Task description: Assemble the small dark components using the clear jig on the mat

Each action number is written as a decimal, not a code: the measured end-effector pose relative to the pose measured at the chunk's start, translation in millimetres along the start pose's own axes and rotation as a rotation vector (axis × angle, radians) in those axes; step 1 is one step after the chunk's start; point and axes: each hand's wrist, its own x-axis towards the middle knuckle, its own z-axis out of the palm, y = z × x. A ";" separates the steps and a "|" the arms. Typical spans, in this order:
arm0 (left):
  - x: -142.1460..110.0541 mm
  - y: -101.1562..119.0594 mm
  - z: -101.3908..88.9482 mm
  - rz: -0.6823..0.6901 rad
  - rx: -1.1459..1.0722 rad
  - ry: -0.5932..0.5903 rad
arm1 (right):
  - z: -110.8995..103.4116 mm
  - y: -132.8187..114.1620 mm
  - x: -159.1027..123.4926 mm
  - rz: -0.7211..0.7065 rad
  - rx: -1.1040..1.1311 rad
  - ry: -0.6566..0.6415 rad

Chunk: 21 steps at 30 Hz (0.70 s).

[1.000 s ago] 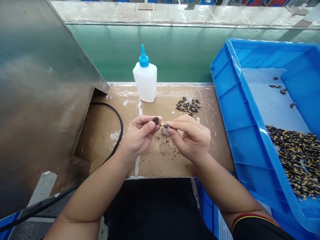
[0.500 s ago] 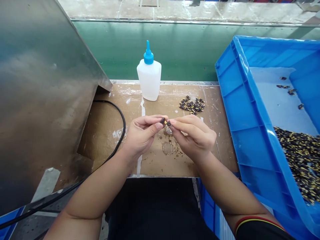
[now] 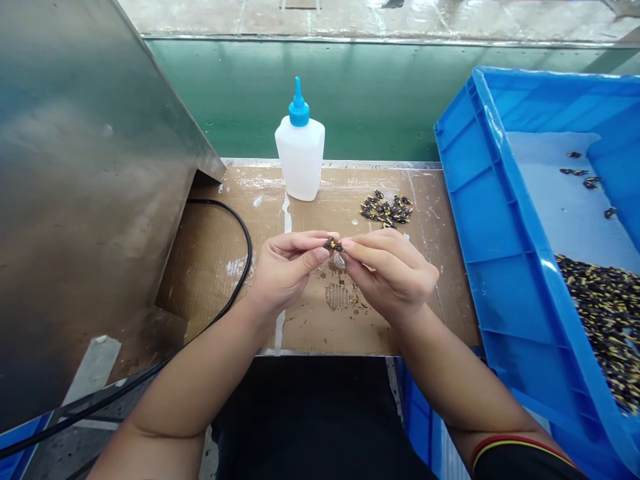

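Observation:
Between my left hand point(image 3: 287, 270) and my right hand point(image 3: 393, 277), the fingertips pinch a tiny black and yellow part point(image 3: 333, 245) above the cardboard-covered bench point(image 3: 320, 327). My fingers hide most of it, and I cannot tell its exact shape. Just below it lies a small transparent blob point(image 3: 339, 261). Behind my hands stands a white plastic glue bottle point(image 3: 300, 163) with a blue nozzle cap. A loose heap of similar black and yellow parts point(image 3: 386, 210) lies on the cardboard, beyond my right hand.
A blue plastic crate point(image 3: 500, 200) on the right holds a large pile of these parts point(image 3: 605, 320) and several strays. A steel panel point(image 3: 85, 167) slants along the left, with a black cable point(image 3: 239, 233) curving beside it. A green wall rises behind.
The dark piece in my left hand and the yellow-tipped piece in my right have come together into one small cluster. My view has shifted slightly, moving the bench right and the bottle upward.

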 end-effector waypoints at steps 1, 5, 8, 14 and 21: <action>0.0 -0.2 -0.4 0.006 0.010 0.002 | -0.4 0.1 0.3 -0.015 -0.014 0.001; 0.0 -2.3 -3.0 0.035 0.084 0.037 | -3.0 -0.4 -0.3 -0.060 -0.053 -0.014; 0.1 -4.0 -4.0 0.046 0.121 0.057 | -4.5 -0.8 -2.1 -0.062 -0.050 -0.036; 0.4 -4.4 -2.4 0.052 0.099 0.045 | -5.0 -1.0 -2.9 -0.069 -0.046 -0.037; 1.1 -4.4 -1.9 0.038 0.120 0.078 | -5.7 -0.7 -3.7 -0.045 -0.035 -0.052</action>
